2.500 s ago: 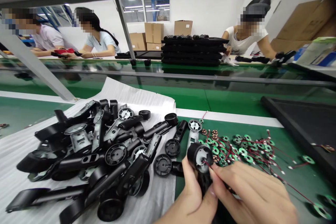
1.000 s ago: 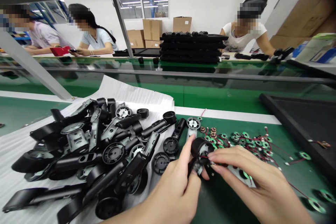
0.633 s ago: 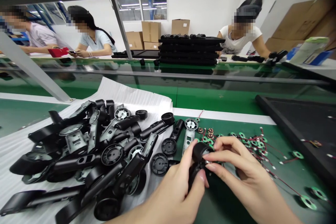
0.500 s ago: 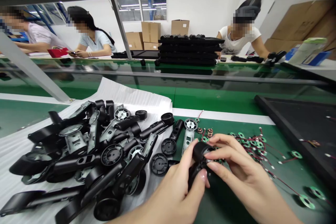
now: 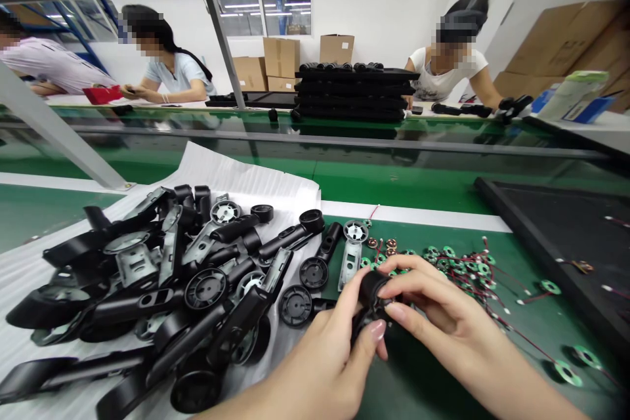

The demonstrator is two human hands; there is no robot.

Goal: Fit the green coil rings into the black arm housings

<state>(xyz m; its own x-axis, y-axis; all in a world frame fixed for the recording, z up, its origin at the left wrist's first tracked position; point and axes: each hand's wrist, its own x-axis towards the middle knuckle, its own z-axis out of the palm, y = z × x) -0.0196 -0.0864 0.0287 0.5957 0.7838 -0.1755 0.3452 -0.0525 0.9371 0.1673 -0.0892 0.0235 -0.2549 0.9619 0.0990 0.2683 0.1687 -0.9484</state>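
Both of my hands meet on one black plastic housing [image 5: 370, 290] with a round head, held low over the green bench. My left hand [image 5: 329, 361] grips its lower body with thumb and fingers closed. My right hand [image 5: 443, 321] covers the round head from the right, fingertips pinched against it. A pile of similar black housings [image 5: 187, 275] lies on white foam sheet [image 5: 246, 180] to the left. Small green coil discs with red wires [image 5: 462, 269] are scattered just beyond my right hand.
A black tray [image 5: 566, 236] sits at the right. A slanted metal post [image 5: 49, 128] rises at the left. Beyond the green conveyor [image 5: 344, 177] stand stacked black trays [image 5: 357, 95], cardboard boxes, and three other people working at the far bench.
The round head faced up with its pale inside and a red wire showing; now my right hand's fingers have closed over it, and the housing sits lower and tilted.
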